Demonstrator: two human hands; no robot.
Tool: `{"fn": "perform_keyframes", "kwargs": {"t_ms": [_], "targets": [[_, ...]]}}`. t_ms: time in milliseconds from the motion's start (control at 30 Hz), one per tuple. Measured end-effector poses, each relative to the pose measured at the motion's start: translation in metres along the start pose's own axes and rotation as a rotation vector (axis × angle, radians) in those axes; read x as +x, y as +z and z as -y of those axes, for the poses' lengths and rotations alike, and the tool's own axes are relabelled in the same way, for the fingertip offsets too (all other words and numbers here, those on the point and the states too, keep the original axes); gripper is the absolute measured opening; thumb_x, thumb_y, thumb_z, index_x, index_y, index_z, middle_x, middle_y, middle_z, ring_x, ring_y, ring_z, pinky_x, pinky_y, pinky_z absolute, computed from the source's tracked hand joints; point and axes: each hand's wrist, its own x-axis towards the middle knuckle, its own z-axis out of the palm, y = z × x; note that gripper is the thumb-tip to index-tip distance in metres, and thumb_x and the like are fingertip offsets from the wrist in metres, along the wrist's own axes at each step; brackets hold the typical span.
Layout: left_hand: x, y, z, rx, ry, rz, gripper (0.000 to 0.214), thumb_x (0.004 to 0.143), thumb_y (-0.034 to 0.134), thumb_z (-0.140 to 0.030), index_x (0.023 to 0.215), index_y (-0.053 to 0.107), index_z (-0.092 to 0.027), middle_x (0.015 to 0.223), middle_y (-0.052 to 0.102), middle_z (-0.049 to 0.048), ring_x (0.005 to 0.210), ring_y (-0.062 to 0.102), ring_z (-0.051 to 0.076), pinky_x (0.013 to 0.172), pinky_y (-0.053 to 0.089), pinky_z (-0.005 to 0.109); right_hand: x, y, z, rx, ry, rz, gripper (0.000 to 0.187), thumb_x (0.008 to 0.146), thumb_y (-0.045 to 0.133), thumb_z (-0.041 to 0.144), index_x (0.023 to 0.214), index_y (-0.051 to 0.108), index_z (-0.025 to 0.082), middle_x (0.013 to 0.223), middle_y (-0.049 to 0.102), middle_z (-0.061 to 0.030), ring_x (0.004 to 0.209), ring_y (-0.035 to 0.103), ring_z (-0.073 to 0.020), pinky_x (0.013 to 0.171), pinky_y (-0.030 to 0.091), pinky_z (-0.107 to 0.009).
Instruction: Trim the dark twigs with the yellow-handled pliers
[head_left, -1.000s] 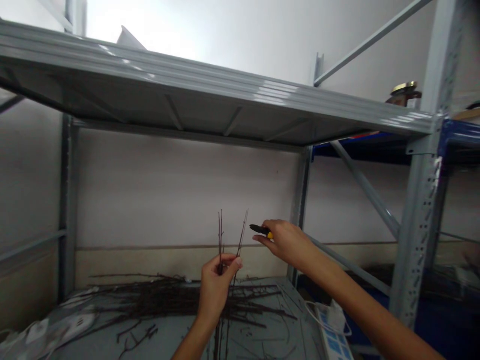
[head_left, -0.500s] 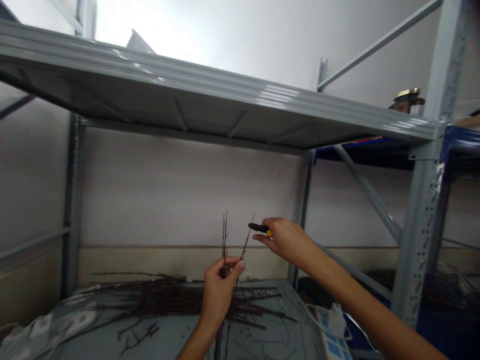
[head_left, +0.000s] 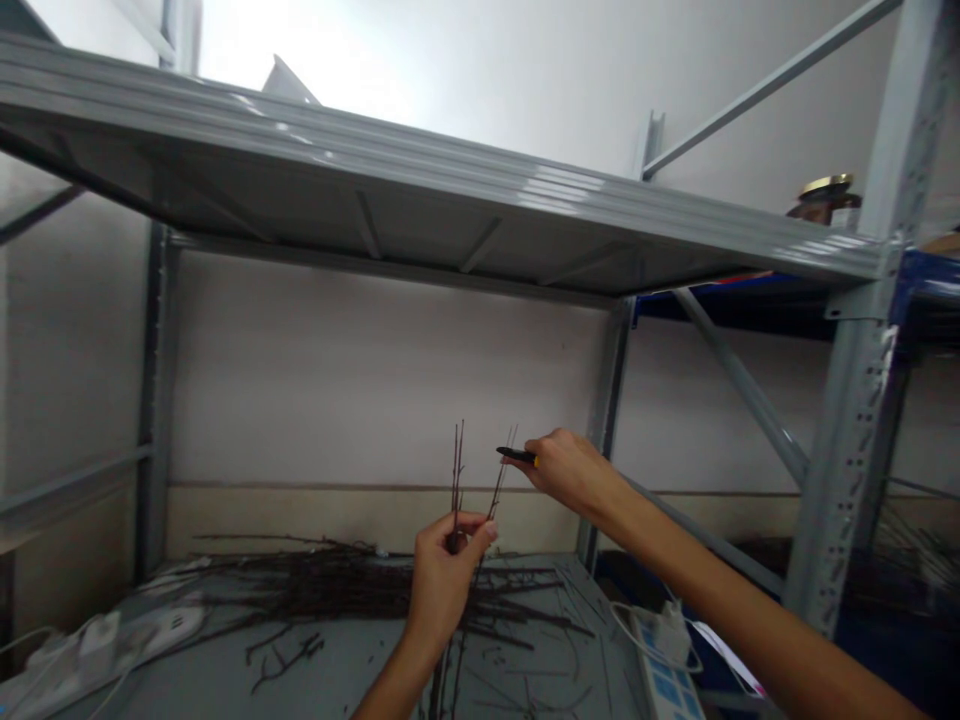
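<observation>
My left hand (head_left: 444, 560) is closed around several thin brown twigs (head_left: 457, 470), which stand nearly upright; their lower ends run down below the fist. One twig (head_left: 496, 488) leans to the right from between thumb and forefinger. In my right hand (head_left: 564, 462) is a pair of pliers (head_left: 516, 455) with black jaws and a bit of yellow at the handle. The jaws point left and lie at the upper part of the leaning twig; whether they grip it I cannot tell. Most of the handle is hidden in my palm.
A heap of dark twigs (head_left: 330, 585) lies across the grey shelf (head_left: 360, 670), with cut bits in front. Power strips stand at left (head_left: 169, 622) and right (head_left: 667, 670). An upper shelf (head_left: 420, 165) hangs overhead, and a metal post (head_left: 844, 450) rises at right.
The jaws of the pliers look narrower now, with my right fingers drawn closer together. My left hand still holds the twigs; the whole view has shifted slightly.
</observation>
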Motion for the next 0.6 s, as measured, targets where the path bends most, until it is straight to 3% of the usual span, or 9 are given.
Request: {"fn": "perform_keyframes", "kwargs": {"t_ms": [200, 367, 500, 600], "targets": [[0.002, -0.005, 0.0, -0.097, -0.034, -0.039, 0.029, 0.078, 0.079, -0.044, 0.083, 0.077, -0.015, 0.073, 0.074, 0.0057, 0.064, 0.06, 0.016, 0.059, 0.043, 0.023, 0.002, 0.005, 0.008, 0.175, 0.026, 0.005, 0.044, 0.092, 0.056, 0.054, 0.077, 0.078, 0.018, 0.061, 0.066, -0.012, 0.063, 0.065, -0.0248, 0.061, 0.043, -0.035], [0.009, -0.009, -0.003, -0.277, -0.163, -0.042, 0.042, 0.075, 0.079, -0.052, 0.091, 0.072, -0.014, 0.082, 0.076, 0.0073, 0.039, 0.031, 0.003, 0.036, 0.021, 0.019, -0.014, 0.011, 0.022, 0.421, 0.132, 0.069, 0.055, 0.096, 0.046, 0.058, 0.083, 0.076, 0.014, 0.052, 0.061, -0.0047, 0.048, 0.059, -0.017, 0.049, 0.043, -0.029], [0.011, -0.008, -0.005, -0.327, -0.167, 0.017, 0.045, 0.076, 0.078, -0.054, 0.094, 0.07, -0.013, 0.078, 0.073, 0.0056, 0.038, 0.028, 0.001, 0.034, 0.019, 0.017, -0.026, 0.019, 0.04, 0.888, 0.178, 0.218, 0.054, 0.079, 0.073, 0.054, 0.115, 0.07, 0.014, 0.08, 0.073, -0.0058, 0.046, 0.055, -0.0112, 0.042, 0.043, -0.025], [0.01, -0.006, -0.006, -0.333, -0.166, 0.04, 0.045, 0.077, 0.078, -0.054, 0.095, 0.069, -0.014, 0.063, 0.064, -0.0017, 0.036, 0.027, 0.002, 0.034, 0.02, 0.017, -0.028, 0.022, 0.051, 1.004, 0.171, 0.244, 0.047, 0.074, 0.078, 0.049, 0.105, 0.071, 0.014, 0.08, 0.072, -0.006, 0.048, 0.053, -0.0097, 0.041, 0.041, -0.023]]}}
